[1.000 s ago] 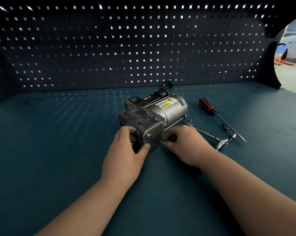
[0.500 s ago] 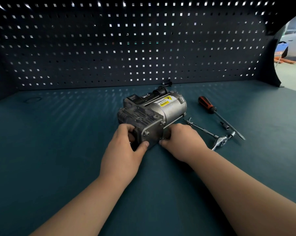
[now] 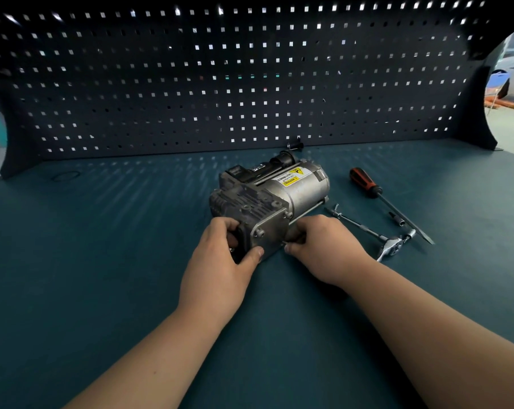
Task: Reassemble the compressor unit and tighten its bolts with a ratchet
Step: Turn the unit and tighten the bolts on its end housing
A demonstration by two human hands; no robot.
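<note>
The left hand (image 3: 220, 261) grips the near left end of the compressor unit (image 3: 273, 196), thumb pressed on the lower edge of its grey end plate and fingers curled round the dark side. The right hand (image 3: 323, 246) is closed against the unit's near right corner, thumb and forefinger pinching at the plate's edge; I cannot make out whether anything small sits between them. The unit lies on its side on the table (image 3: 102, 261), with a grimy finned dark block at the near end, a silver cylinder behind it bearing a yellow warning label, a long thin rod along its right flank, and bolt heads showing on the plate. Its underside and lower near corners are hidden by the hands. Just right of the unit lies a ratchet (image 3: 391, 249), and beyond that an orange-and-black screwdriver (image 3: 368, 184) with a small socket (image 3: 398, 219) beside its shaft. Behind the unit, a small dark part (image 3: 294, 146) sits by the pegboard (image 3: 249, 84), too small to identify.
</note>
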